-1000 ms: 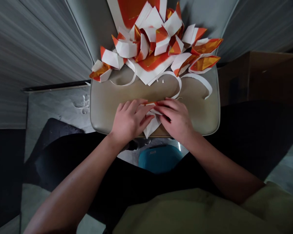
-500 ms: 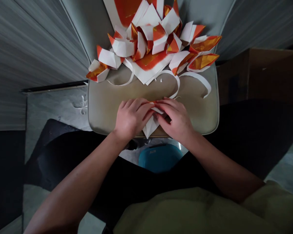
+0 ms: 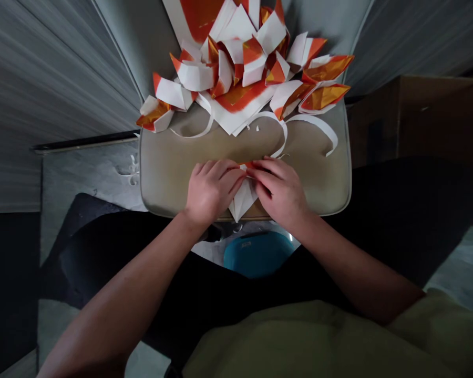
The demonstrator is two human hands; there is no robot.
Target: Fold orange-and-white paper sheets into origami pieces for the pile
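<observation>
While folded pieces (image 3: 254, 60) are heaped at upper centre, a creased paper (image 3: 242, 199) is held mid-frame — left grip (image 3: 208, 190) and right grip (image 3: 280, 191) clamped on it.

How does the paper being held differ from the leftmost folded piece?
The held paper looks mostly white; the leftmost piece shows plenty of gold. The held paper's near end looks flat; the leftmost piece stands open and hollow. Both are paper, showing white and orange.
</observation>
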